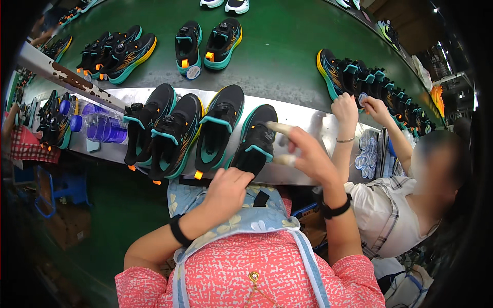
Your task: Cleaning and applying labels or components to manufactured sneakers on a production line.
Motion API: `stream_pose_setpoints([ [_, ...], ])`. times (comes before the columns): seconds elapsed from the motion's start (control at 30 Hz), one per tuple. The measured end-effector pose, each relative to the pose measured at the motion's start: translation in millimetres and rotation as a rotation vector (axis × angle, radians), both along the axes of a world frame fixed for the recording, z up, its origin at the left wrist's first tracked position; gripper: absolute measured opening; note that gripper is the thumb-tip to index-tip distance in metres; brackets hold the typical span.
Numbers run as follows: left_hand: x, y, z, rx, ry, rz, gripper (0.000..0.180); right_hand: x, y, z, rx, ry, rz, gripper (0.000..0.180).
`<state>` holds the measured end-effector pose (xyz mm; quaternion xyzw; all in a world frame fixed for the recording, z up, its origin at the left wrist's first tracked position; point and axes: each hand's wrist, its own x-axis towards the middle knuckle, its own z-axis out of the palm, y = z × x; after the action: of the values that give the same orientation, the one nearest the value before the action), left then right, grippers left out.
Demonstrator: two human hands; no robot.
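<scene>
Black mesh sneaker with teal trim (255, 141), the rightmost of four on the brushed metal ledge (308, 119) before you, lies with its heel toward you at the ledge's near edge. Your left hand (226, 189) rests at that heel, fingers curled down against it; whether they actually grip it, you cannot tell from this angle. Your right hand (307, 153) hovers just beside the shoe on its right, fingers loosely spread and gripping nothing, with pale tape wrapped on two fingertips (277, 127).

Three matching black and teal sneakers with orange soles (177, 131) lie in a row to the left on the same ledge. Further left stands a clear purple plastic bottle (105, 128). Beyond the ledge runs a dark green conveyor belt (282, 46) carrying more pairs of the same shoes (208, 43). At your right a co-worker in a plaid shirt (385, 210) reaches both hands (359, 108) to a packed line of sneakers (370, 82) on the belt. You wear black wristbands, a pink patterned top and a pale blue floral apron (246, 218).
</scene>
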<state>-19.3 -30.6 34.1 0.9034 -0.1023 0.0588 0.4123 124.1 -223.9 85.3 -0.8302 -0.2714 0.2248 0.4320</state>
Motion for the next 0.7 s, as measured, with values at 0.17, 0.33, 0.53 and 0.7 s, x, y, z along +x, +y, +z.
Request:
stream_pose_setpoints([
  [0.17,10.6,6.9,-15.9,0.004,-0.004,-0.075,0.020,19.6,41.4,-5.1,-0.054,-0.092,0.317,0.068],
  [0.33,18.5,8.1,-19.2,-0.086,-0.061,0.088,0.010,9.6,34.9,-1.8,-0.193,-0.170,0.431,0.050],
  [0.53,25.3,10.6,-18.2,-0.238,0.031,0.160,0.007,-11.4,30.8,-4.2,-0.314,-0.292,0.316,0.041],
  [0.7,39.3,33.4,6.6,-0.751,0.602,0.039,0.020,-15.3,42.4,-2.3,-0.350,-0.308,0.374,0.042],
])
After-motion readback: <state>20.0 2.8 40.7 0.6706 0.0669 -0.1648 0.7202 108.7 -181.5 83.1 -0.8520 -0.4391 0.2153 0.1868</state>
